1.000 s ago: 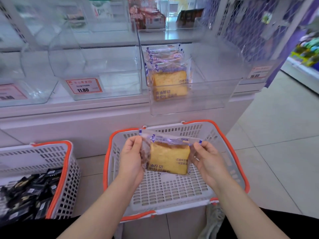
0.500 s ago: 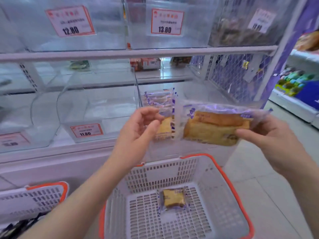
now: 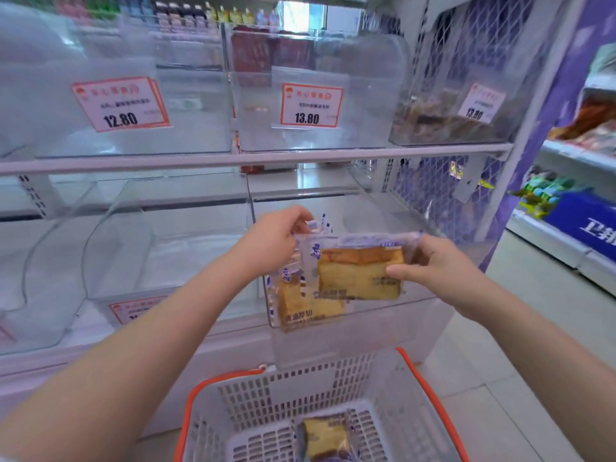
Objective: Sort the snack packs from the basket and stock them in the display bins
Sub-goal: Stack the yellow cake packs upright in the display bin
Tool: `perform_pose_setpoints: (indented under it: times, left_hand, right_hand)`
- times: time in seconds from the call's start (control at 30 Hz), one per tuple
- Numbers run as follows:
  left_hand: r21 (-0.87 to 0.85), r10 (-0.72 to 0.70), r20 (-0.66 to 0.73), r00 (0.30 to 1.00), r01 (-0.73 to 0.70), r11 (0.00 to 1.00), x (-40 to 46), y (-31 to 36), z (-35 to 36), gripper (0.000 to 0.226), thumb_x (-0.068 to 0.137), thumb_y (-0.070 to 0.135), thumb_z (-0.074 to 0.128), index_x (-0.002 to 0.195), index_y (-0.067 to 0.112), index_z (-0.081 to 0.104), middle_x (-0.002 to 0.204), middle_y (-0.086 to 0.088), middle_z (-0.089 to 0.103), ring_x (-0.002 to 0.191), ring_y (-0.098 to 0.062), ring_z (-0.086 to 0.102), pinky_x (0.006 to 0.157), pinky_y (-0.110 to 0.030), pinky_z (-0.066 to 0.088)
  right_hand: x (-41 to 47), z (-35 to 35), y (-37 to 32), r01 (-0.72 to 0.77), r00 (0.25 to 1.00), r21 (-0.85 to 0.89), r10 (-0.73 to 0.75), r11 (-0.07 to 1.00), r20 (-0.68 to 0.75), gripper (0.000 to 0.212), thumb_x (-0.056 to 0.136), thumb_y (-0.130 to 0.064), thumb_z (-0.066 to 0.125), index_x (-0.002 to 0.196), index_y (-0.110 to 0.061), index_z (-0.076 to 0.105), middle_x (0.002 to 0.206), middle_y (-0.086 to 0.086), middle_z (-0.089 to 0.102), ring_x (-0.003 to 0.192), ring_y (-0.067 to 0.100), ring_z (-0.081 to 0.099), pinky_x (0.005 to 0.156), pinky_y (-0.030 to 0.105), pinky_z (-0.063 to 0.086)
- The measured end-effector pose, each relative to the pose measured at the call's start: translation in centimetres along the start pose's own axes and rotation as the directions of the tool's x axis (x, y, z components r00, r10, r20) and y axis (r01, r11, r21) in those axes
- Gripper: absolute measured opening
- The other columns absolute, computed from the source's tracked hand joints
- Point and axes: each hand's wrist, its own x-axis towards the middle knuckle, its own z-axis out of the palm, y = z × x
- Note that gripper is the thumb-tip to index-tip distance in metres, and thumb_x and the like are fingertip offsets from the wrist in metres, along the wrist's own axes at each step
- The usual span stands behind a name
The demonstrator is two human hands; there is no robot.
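Change: both hands had carried the snack pack forward since half a second earlier, from in front of the shelf to the mouth of the lower display bin; the left hand, then free of the pack, now pinched its upper left corner.
Pack location: snack pack [image 3: 358, 273] was held in the air at the opening of the clear display bin [image 3: 383, 308], above the basket [image 3: 430, 388].
Key relation: its long axis ran left to right between the two hands, broad face toward the camera; the bin's free space lay beyond and below it, right of the stocked packs [image 3: 301, 308] standing at the bin's left side.
Left hand: left hand [image 3: 271, 243] had its fingers curled, pinching the wrapper's top left edge.
Right hand: right hand [image 3: 443, 271] gripped the right end, thumb across the front, fingers behind.
Nearer hand: judged equal; each held one end.
Basket: one more pack [image 3: 328, 438] lay on its floor.
Next move, judged: lower the pack in beside the stocked ones.
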Motion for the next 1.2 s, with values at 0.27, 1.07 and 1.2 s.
perform_pose_setpoints:
  times: [0.27, 1.07, 1.2]
  left_hand:
    - [0.221, -0.052, 0.268, 0.962, -0.008, 0.975, 2.4, -1.1, 0.3, 0.038, 0.09, -0.001, 0.038, 0.116, 0.013, 0.062, 0.117, -0.006, 0.064, 0.107, -0.02, 0.057, 0.09, -0.025, 0.043]
    - [0.626, -0.109, 0.501, 0.859, -0.273, 0.73, 2.1, -0.6, 5.7, 0.087, 0.071, 0.053, 0.07, 0.138, 0.016, 0.028, 0.138, -0.005, 0.043, 0.118, -0.028, 0.051, 0.083, -0.043, 0.05]
    - [0.658, -0.116, 0.503, 0.857, -0.292, 0.694, 1.6, 0.4, 5.2, 0.077, 0.08, 0.049, 0.063, 0.142, 0.018, 0.028, 0.139, -0.005, 0.04, 0.119, -0.027, 0.049, 0.081, -0.042, 0.048]
  right_hand:
    - [2.1, 1.3, 2.6, -0.236, 0.923, -0.167, 0.275, 0.957, 0.269, 0.035, 0.078, 0.006, 0.068, 0.058, -0.018, 0.052, 0.05, -0.014, 0.052, 0.049, -0.004, 0.047, 0.048, 0.006, 0.036]
    - [4.6, 5.1, 3.1, -0.518, 0.634, -0.345, 0.622, 0.782, 0.459, 0.019, 0.092, -0.012, 0.057, 0.106, 0.001, 0.056, 0.078, 0.009, 0.061, 0.063, 0.015, 0.057, 0.053, 0.02, 0.051]
    - [3.8, 3.9, 1.0, -0.206, 0.893, -0.526, 0.378, 0.825, 0.244, 0.023, 0.092, -0.027, 0.055, 0.108, -0.01, 0.058, 0.085, 0.003, 0.065, 0.057, 0.008, 0.055, 0.046, 0.013, 0.039]
